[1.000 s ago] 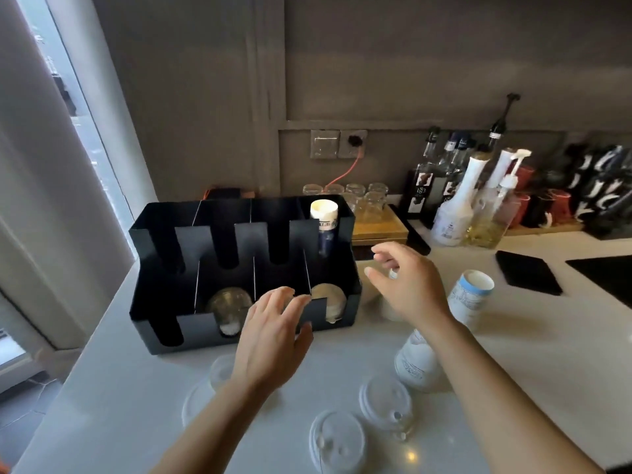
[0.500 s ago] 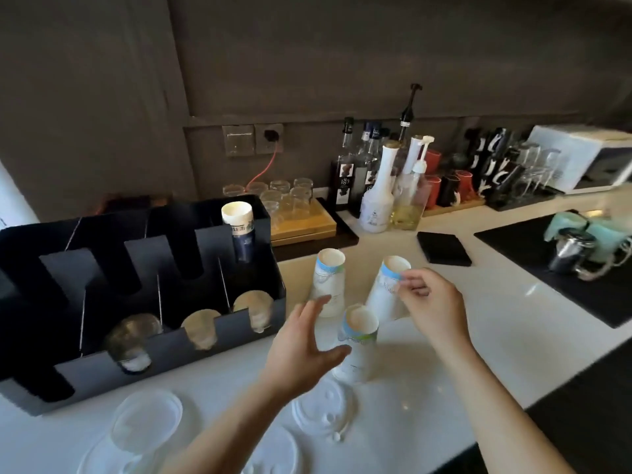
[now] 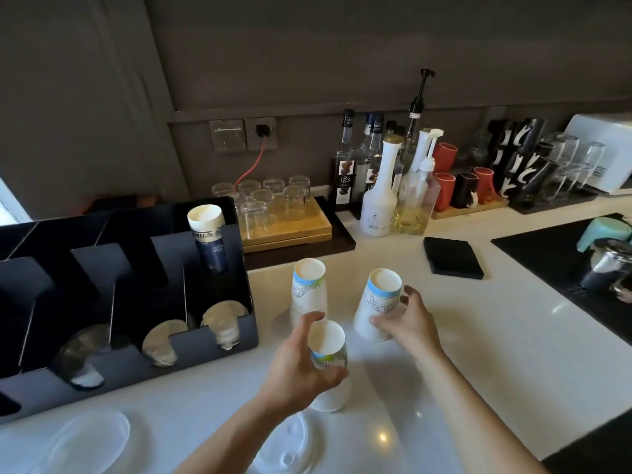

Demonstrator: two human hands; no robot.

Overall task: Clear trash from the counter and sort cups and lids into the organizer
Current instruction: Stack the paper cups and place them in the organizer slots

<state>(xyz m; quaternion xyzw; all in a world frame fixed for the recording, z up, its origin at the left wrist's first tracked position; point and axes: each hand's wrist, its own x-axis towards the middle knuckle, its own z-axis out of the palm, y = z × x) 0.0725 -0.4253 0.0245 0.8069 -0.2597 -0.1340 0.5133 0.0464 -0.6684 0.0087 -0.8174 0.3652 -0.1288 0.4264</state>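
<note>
Three upside-down white paper cups stand on the white counter [image 3: 461, 354]. My left hand [image 3: 301, 367] wraps around the nearest cup [image 3: 330, 357]. My right hand [image 3: 408, 319] holds the right cup [image 3: 376, 302], which tilts a little. The third cup [image 3: 307, 289] stands free behind them. The black organizer [image 3: 219, 343] sits at the left, with stacked lids [image 3: 224, 323] in its front slots and a blue-and-white cup [image 3: 208, 241] in a rear slot. Loose plastic lids [image 3: 85, 443] lie at the near edge, one lid [image 3: 290, 449] partly under my left forearm.
Clear glasses on a wooden tray [image 3: 290, 230] stand behind the organizer. Syrup bottles [image 3: 379, 186] and red and black mugs [image 3: 458, 186] line the back wall. A black pad [image 3: 451, 258] and a dark mat with a metal pitcher [image 3: 605, 268] lie to the right.
The view has swung right and nearer to the cups. My left hand has moved forward and closed around the near cup. My right hand has slid lower on the right cup.
</note>
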